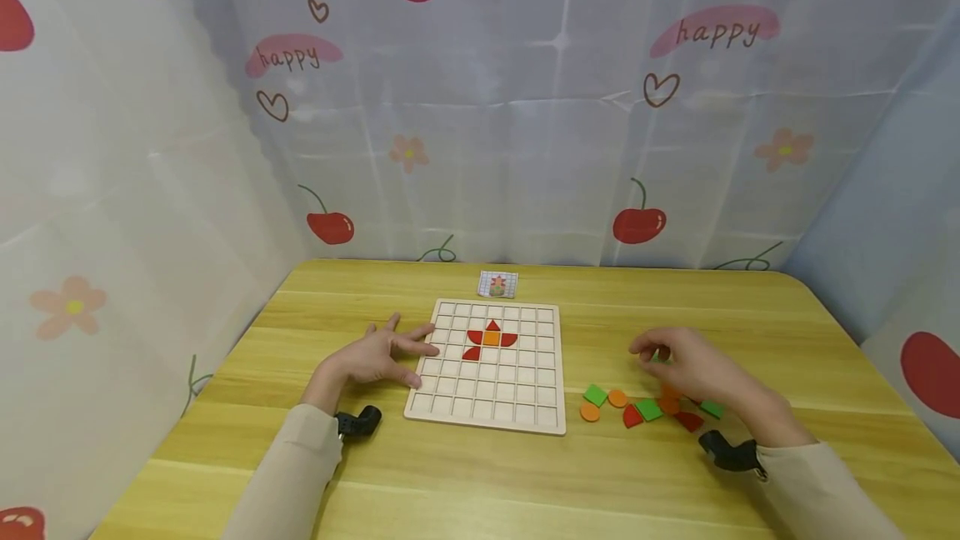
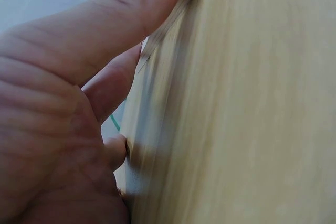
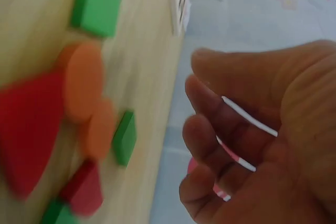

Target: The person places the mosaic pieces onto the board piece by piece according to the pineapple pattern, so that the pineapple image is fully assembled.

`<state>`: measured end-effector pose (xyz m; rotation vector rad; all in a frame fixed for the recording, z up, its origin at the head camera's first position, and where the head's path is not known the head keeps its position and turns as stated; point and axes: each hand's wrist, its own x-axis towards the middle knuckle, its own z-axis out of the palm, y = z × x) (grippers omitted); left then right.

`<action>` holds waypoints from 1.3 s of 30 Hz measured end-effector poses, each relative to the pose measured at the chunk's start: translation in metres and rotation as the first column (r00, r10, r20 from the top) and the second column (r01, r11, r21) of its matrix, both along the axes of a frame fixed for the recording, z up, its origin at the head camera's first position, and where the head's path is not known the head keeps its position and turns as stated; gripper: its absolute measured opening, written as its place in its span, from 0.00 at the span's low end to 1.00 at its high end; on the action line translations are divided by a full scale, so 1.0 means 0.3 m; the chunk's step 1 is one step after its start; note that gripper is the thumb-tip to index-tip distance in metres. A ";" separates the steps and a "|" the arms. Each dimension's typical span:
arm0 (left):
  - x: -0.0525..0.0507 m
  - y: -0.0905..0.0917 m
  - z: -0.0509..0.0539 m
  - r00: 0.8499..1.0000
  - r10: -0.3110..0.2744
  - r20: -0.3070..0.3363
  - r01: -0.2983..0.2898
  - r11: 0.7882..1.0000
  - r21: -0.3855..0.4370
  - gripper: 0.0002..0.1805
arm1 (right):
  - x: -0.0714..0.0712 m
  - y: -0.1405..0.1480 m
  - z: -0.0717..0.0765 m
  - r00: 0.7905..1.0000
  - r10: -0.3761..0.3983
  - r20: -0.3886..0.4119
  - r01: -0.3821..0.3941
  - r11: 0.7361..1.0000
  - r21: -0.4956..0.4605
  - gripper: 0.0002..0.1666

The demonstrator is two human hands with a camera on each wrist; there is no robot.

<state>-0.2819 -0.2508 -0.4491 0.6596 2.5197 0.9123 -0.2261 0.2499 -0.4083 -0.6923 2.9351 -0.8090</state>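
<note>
A pale wooden grid board (image 1: 525, 394) lies on the table, and the left hand (image 1: 372, 357) rests with spread fingers at its left edge. Red pieces surround an orange square (image 1: 491, 338) on the board: a triangle (image 1: 492, 326) above it, curved pieces left (image 1: 475, 338) and right (image 1: 509, 340), and another red piece (image 1: 472, 353) lower left. The right hand (image 1: 697, 365) hovers over loose pieces, including a green square (image 1: 648, 410) and a red piece (image 1: 689, 422). Its fingers curl loosely, and the right wrist view shows nothing between thumb and fingertips. Some pieces are hidden beneath this hand.
A small card (image 1: 498, 284) with a coloured grid picture lies behind the board. Two orange discs (image 1: 617, 398) and a green square (image 1: 596, 395) lie between board and right hand. A patterned curtain (image 1: 480, 148) hangs behind the wooden table (image 1: 480, 482).
</note>
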 end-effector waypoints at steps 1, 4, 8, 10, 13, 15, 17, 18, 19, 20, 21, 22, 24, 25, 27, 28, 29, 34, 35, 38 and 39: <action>0.000 0.000 -0.001 1.000 0.001 0.001 -0.001 1.000 0.001 0.31 | 0.004 0.012 -0.003 1.000 0.013 0.012 -0.013 1.000 0.001 0.10; 0.000 -0.001 -0.003 1.000 0.002 0.006 -0.002 1.000 0.002 0.31 | 0.017 0.052 -0.007 0.998 0.044 0.054 -0.044 0.999 0.001 0.12; 0.000 -0.001 -0.001 1.000 0.007 0.012 -0.007 1.000 0.006 0.31 | 0.030 0.100 -0.012 0.992 0.100 0.080 -0.101 0.995 0.013 0.14; 0.000 -0.001 0.001 1.000 0.009 0.014 -0.009 1.000 0.008 0.31 | 0.033 0.117 -0.016 0.988 0.127 0.085 -0.129 0.992 0.017 0.15; -0.001 -0.001 0.002 1.000 0.010 0.011 -0.010 1.000 0.009 0.30 | 0.034 0.131 -0.023 0.982 0.154 0.107 -0.157 0.987 0.024 0.16; -0.002 -0.001 0.002 1.000 0.009 0.009 -0.009 1.000 0.010 0.30 | 0.036 0.135 -0.025 0.980 0.152 0.130 -0.156 0.987 0.023 0.16; -0.002 -0.001 0.000 1.000 0.007 0.007 -0.007 1.000 0.010 0.30 | 0.035 0.136 -0.029 0.980 0.147 0.136 -0.153 0.988 0.035 0.16; -0.001 -0.002 0.000 1.000 0.006 0.007 -0.007 1.000 0.009 0.30 | 0.035 0.136 -0.030 0.979 0.148 0.139 -0.154 0.987 0.035 0.15; -0.001 -0.001 0.000 1.000 0.005 0.008 -0.005 1.000 0.009 0.31 | 0.034 0.135 -0.032 0.979 0.147 0.140 -0.153 0.988 0.034 0.16; 0.000 -0.001 0.000 1.000 0.003 0.009 -0.004 1.000 0.008 0.31 | 0.034 0.134 -0.035 0.979 0.148 0.142 -0.154 0.988 0.030 0.16; 0.000 -0.001 0.000 1.000 0.002 0.009 -0.002 1.000 0.006 0.31 | 0.034 0.134 -0.037 0.978 0.147 0.145 -0.152 0.988 0.027 0.17; 0.001 0.000 0.000 1.000 0.001 0.009 -0.001 1.000 0.004 0.31 | 0.033 0.133 -0.041 0.978 0.146 0.148 -0.151 0.988 0.025 0.18; 0.001 0.001 0.001 1.000 0.000 0.010 0.000 1.000 0.003 0.31 | 0.034 0.133 -0.046 0.977 0.145 0.154 -0.150 0.988 0.021 0.18; 0.002 0.001 0.001 1.000 -0.001 0.010 0.001 1.000 0.003 0.31 | 0.033 0.134 -0.048 0.978 0.139 0.156 -0.144 0.989 0.024 0.19; 0.002 0.002 0.002 1.000 -0.001 0.009 0.001 1.000 0.006 0.31 | 0.033 0.135 -0.052 0.980 0.129 0.153 -0.135 0.990 0.033 0.19; 0.002 0.002 0.002 1.000 -0.001 0.008 0.001 1.000 0.007 0.31 | 0.032 0.135 -0.054 0.981 0.124 0.146 -0.131 0.990 0.041 0.18; 0.002 0.002 0.003 1.000 -0.001 0.008 0.001 1.000 0.008 0.31 | 0.031 0.134 -0.056 0.982 0.124 0.139 -0.132 0.990 0.048 0.18; 0.004 0.001 0.002 1.000 0.003 0.010 -0.004 1.000 0.006 0.31 | 0.025 0.125 -0.063 0.984 0.149 0.096 -0.156 0.985 0.067 0.17; 0.004 0.001 0.002 1.000 0.004 0.010 -0.004 1.000 0.004 0.31 | 0.024 0.124 -0.064 0.983 0.160 0.092 -0.166 0.984 0.066 0.17; 0.004 0.001 0.002 1.000 0.006 0.010 -0.006 1.000 0.003 0.31 | 0.024 0.122 -0.061 0.980 0.180 0.089 -0.186 0.981 0.060 0.16; 0.004 0.002 0.002 1.000 0.007 0.010 -0.007 1.000 0.003 0.31 | 0.025 0.121 -0.061 0.979 0.184 0.089 -0.189 0.980 0.058 0.16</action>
